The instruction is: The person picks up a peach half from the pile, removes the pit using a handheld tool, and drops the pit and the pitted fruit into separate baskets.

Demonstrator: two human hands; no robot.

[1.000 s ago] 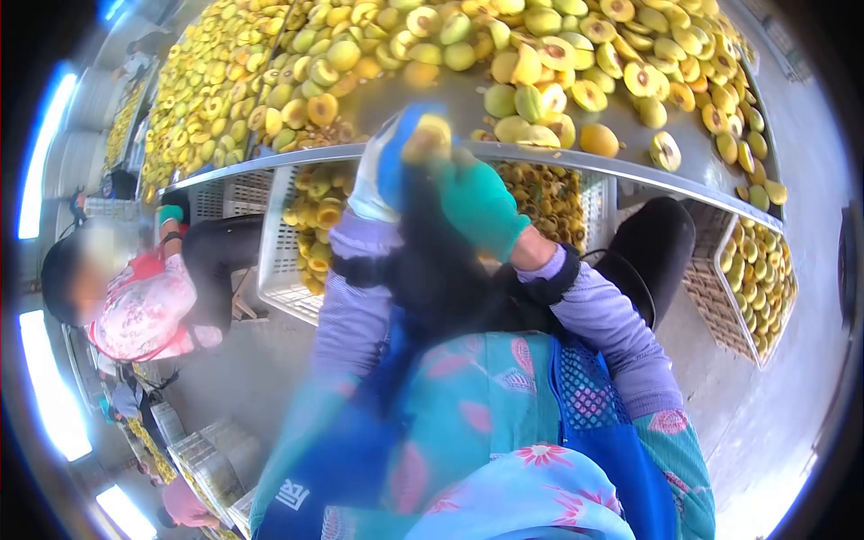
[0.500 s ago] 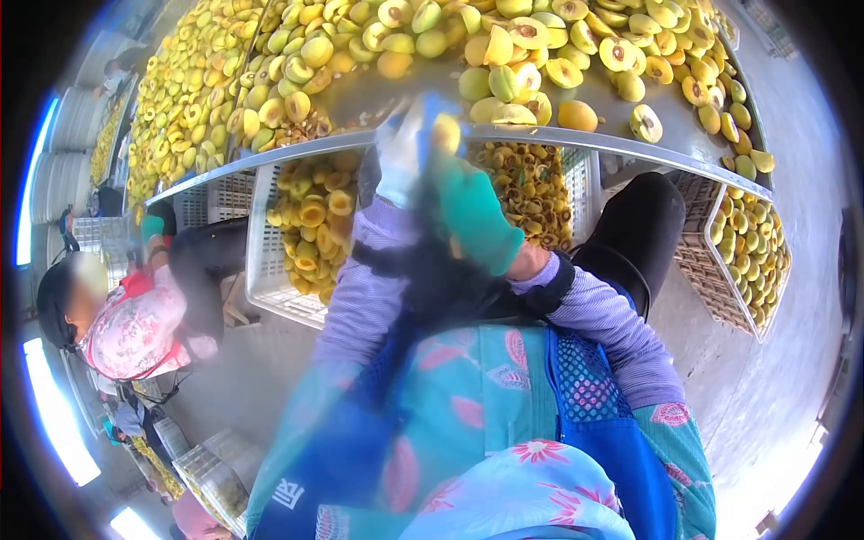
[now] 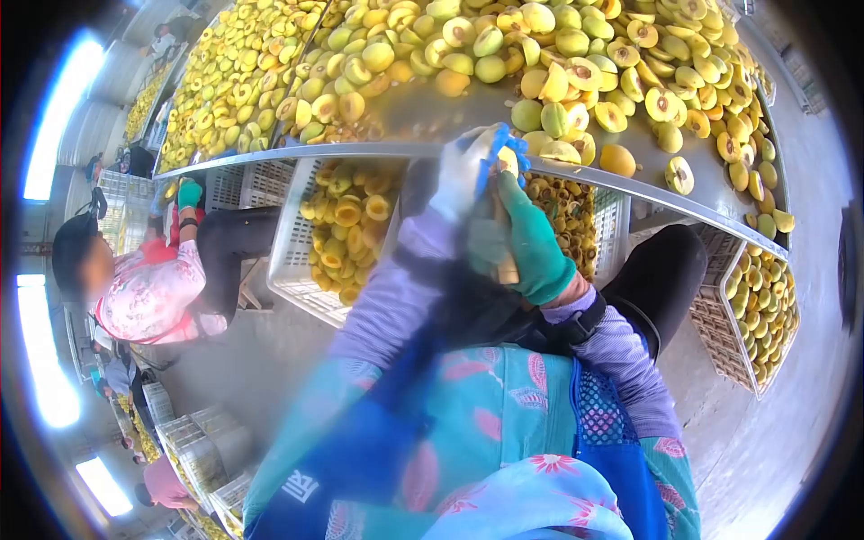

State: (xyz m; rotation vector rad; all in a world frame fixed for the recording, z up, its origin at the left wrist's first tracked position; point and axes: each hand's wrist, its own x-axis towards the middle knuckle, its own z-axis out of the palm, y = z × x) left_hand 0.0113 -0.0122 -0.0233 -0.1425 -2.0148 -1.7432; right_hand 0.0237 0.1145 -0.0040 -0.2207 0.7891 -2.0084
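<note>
My left hand (image 3: 468,166), in a white glove with blue fingers, is closed around a yellow piece of stone fruit (image 3: 508,161) just in front of the table edge. My right hand (image 3: 540,243), in a green glove, grips a tool with a pale wooden handle (image 3: 507,252). Its working end is hidden between the hands, close to the fruit. Both hands meet over my lap, their fingers partly blurred. Halved yellow-green stone fruits (image 3: 576,76), several showing brown centres, are heaped on the metal table (image 3: 423,112) beyond my hands.
Below the table edge, a white crate (image 3: 292,225) holds hollowed halves, and a second crate (image 3: 612,229) holds small brownish pieces. At my right stands a crate (image 3: 711,306) full of fruit. A co-worker (image 3: 148,288) sits on the left.
The view has shifted, so the table and crates appear lower and further right. My hands stay together at the fruit; the tool's wooden handle now shows beside my green glove.
</note>
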